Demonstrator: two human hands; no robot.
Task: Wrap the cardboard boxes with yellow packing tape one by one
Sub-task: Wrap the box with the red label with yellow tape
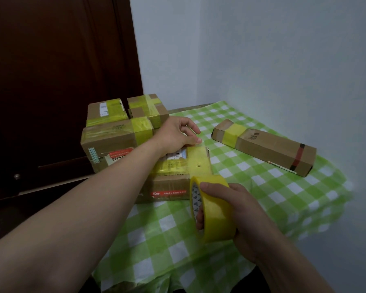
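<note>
Head view: both my hands work at one box on the green-checked surface (262,199).
Just left of my left hand (175,132) sit three taped boxes (108,140), two small ones on top of a bigger one. The left hand, fingers curled, pinches the tape strip (197,161) at the far top edge of the cardboard box (169,185), which lies below that wrist, just beside the stack. Nearer me, my right hand (239,214) grips the yellow tape roll (215,210) upright, just beside the box's near corner. Well right of both hands lies a long box (268,149) with a yellow band.
</note>
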